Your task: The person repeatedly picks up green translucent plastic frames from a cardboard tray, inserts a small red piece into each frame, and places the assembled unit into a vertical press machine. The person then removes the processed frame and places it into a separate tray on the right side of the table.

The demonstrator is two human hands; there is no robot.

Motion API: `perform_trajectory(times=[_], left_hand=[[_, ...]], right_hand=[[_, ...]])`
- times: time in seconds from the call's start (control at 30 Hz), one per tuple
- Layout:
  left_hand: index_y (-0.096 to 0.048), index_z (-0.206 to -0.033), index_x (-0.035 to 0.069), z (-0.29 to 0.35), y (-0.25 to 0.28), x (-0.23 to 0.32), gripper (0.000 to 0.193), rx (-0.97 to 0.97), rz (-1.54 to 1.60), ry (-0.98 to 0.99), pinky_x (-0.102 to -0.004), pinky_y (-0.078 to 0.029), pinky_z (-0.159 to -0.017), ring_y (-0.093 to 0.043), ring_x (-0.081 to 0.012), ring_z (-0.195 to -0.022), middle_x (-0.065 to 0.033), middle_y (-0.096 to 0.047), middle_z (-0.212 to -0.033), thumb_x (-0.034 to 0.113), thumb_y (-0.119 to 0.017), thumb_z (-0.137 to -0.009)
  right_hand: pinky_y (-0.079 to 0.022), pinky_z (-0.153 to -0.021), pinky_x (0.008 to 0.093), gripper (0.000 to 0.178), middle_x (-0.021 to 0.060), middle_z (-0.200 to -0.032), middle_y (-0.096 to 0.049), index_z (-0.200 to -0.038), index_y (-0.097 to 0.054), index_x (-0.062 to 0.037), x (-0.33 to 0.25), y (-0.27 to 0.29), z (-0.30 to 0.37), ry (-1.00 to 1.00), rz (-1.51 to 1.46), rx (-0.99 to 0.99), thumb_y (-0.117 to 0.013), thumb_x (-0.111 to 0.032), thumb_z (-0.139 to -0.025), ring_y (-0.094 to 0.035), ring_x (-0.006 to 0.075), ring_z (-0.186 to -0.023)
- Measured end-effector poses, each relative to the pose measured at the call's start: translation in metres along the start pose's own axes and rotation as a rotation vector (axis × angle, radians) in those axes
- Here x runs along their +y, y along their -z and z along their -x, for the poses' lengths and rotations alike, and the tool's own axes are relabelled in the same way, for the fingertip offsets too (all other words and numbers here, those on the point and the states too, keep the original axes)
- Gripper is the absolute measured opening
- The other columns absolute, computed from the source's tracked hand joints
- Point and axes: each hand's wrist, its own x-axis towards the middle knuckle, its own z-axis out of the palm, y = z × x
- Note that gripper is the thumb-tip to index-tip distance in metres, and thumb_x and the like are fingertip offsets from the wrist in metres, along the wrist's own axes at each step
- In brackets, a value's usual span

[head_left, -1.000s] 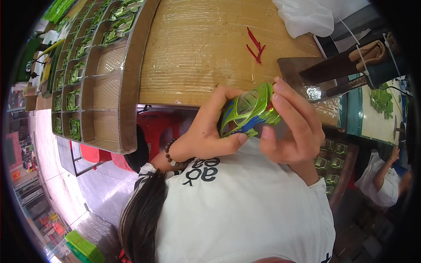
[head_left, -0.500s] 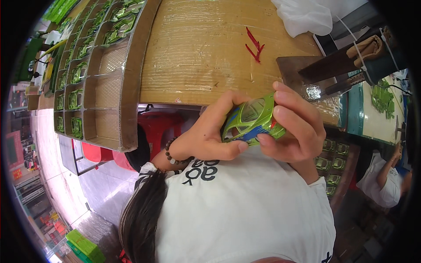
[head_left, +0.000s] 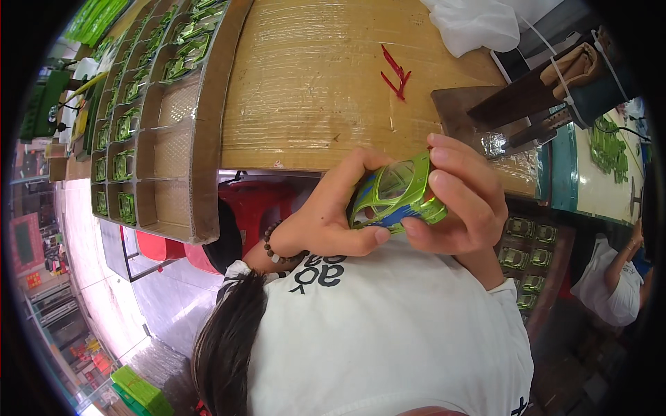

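Between both hands, in front of my chest, is a shiny green toy car body (head_left: 393,195) with blue markings and open window areas. My left hand (head_left: 334,211), with a beaded bracelet at the wrist, grips one end between thumb and fingers. At the other end, my right hand (head_left: 463,197) closes its fingertips and thumb on the shell. A bit of red shows by the right fingertips; what it is cannot be made out. Beyond the hands, thin red branching plastic pieces (head_left: 397,73) lie on the table.
A divided cardboard tray (head_left: 206,139) of green car bodies stands at the left on the table (head_left: 298,83). A dark machine (head_left: 513,104) and a white plastic bag (head_left: 475,26) are at the right. Another tray (head_left: 548,277) sits lower right, near a co-worker (head_left: 610,284).
The car body has tilted slightly in my hands, and the red bit near its right end shows less. My right fingers have shifted a little. The surroundings have shifted slightly in the view.
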Motion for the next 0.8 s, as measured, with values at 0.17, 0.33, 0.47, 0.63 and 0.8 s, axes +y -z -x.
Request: perform_trajectory(times=[0.17, 0.33, 0.47, 0.63, 0.8], left_hand=[[-0.042, -0.112, -0.002, -0.001, 0.0, 0.0, 0.058, 0.037, 0.012, 0.054, -0.0255, -0.042, -0.069, -0.049, -0.0127, -0.079, -0.0075, -0.052, -0.092, 0.019, -0.066, -0.064], [-0.042, -0.113, -0.001, -0.001, -0.001, 0.0, 0.057, 0.06, -0.034, 0.115, -0.0265, -0.04, -0.074, -0.049, -0.0137, -0.085, -0.0078, -0.051, -0.096, 0.019, -0.066, -0.065], [-0.045, -0.11, 0.0, -0.002, -0.004, 0.001, 0.054, 0.092, -0.002, 0.087, -0.0246, -0.041, -0.067, -0.049, -0.0121, -0.076, -0.0061, -0.052, -0.09, 0.017, -0.066, -0.064], [-0.045, -0.109, 0.001, -0.003, -0.004, 0.003, 0.052, 0.098, 0.044, 0.121, -0.0245, -0.041, -0.066, -0.048, -0.011, -0.076, -0.0048, -0.052, -0.088, 0.017, -0.066, -0.064], [-0.038, -0.115, -0.001, 0.0, 0.003, 0.01, 0.058, -0.014, 0.03, 0.26, -0.0284, -0.038, -0.086, -0.048, -0.0149, -0.099, -0.0105, -0.05, -0.107, 0.018, -0.066, -0.068]], right_hand=[[-0.055, -0.065, 0.0346, 0.041, 0.0146, -0.095, -0.058, -0.101, -0.056, -0.0019, -0.003, 0.001, 0.0, -0.023, 0.083, -0.033, -0.074, -0.019, -0.068, -0.062, 0.0295, -0.079], [-0.055, -0.063, 0.0339, 0.037, 0.0149, -0.092, -0.059, -0.098, -0.056, -0.0021, -0.002, 0.001, 0.003, -0.05, 0.16, -0.034, -0.071, -0.021, -0.071, -0.063, 0.0275, -0.078], [-0.055, -0.063, 0.0334, 0.034, 0.0149, -0.092, -0.059, -0.095, -0.057, -0.0028, 0.001, -0.001, 0.005, -0.061, 0.085, 0.009, -0.072, -0.02, -0.07, -0.063, 0.0276, -0.077], [-0.054, -0.063, 0.0328, 0.034, 0.0142, -0.09, -0.06, -0.092, -0.057, -0.0037, 0.0, -0.003, 0.004, -0.098, 0.042, 0.044, -0.075, -0.019, -0.068, -0.062, 0.0279, -0.078], [-0.053, -0.062, 0.0328, 0.035, 0.0137, -0.09, -0.06, -0.093, -0.058, -0.0024, -0.007, -0.002, 0.004, -0.09, 0.11, -0.02, -0.075, -0.019, -0.067, -0.061, 0.0273, -0.078]])
